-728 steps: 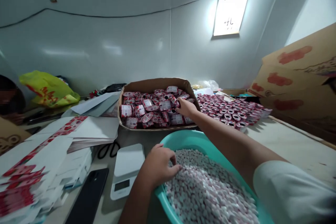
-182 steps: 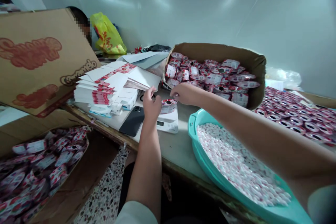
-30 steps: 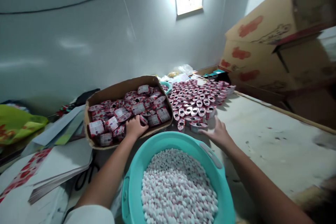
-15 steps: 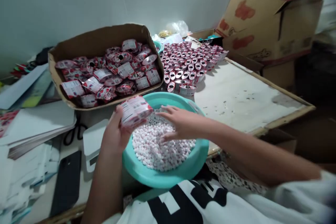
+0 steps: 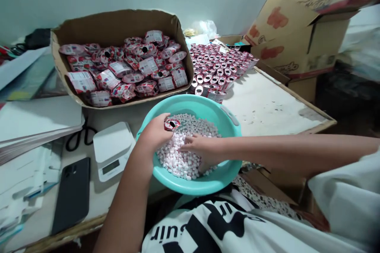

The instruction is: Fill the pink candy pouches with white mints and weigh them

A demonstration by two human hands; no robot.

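A turquoise basin (image 5: 190, 187) holds a heap of small round white and pinkish candies (image 5: 181, 162). My left hand (image 5: 156, 132) reaches over the basin's left side, closed around a red printed packet (image 5: 172, 124). The packet's dark round hole faces up toward me, and most of its body is hidden by the hand and candies. To the right of it, my right hand (image 5: 204, 148) is dug into the candies, its fingers curled down among them. Some of its fingertips are buried, close to the packet.
Behind the basin, a cardboard box (image 5: 118, 17) holds many printed packets. More packets stand upright with holes up on the table (image 5: 252, 110). At left lie a kitchen scale (image 5: 113, 146), a phone (image 5: 71, 193), black scissors (image 5: 78, 136) and stacked papers (image 5: 38, 120). Large cartons (image 5: 297, 27) rise at right.
My left hand has lowered the packet into the basin and turned its hole upward. My right hand has gone from spread above the candies to dug into them.
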